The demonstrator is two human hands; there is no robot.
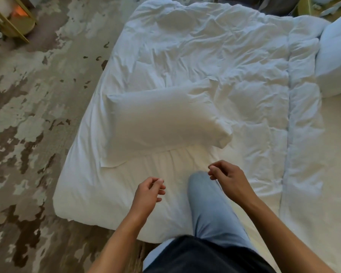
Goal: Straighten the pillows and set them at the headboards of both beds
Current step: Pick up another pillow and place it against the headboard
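Note:
A white pillow [161, 123] lies slightly askew on the near part of a white bed [215, 62], its open case end toward the right. My left hand [149, 192] hovers below the pillow, fingers loosely curled, holding nothing. My right hand [225, 178] hovers to the right of it, fingers also loosely curled and empty. Neither hand touches the pillow. A second white pillow [335, 62] rests at the right edge of the view. My knee in light blue trousers [207, 203] presses on the bed between my hands.
A rumpled white duvet [244, 75] covers the bed, with a folded band running down the right side. Patterned grey and brown carpet [28, 125] fills the left. A gold-framed stand [12, 18] sits at the top left corner.

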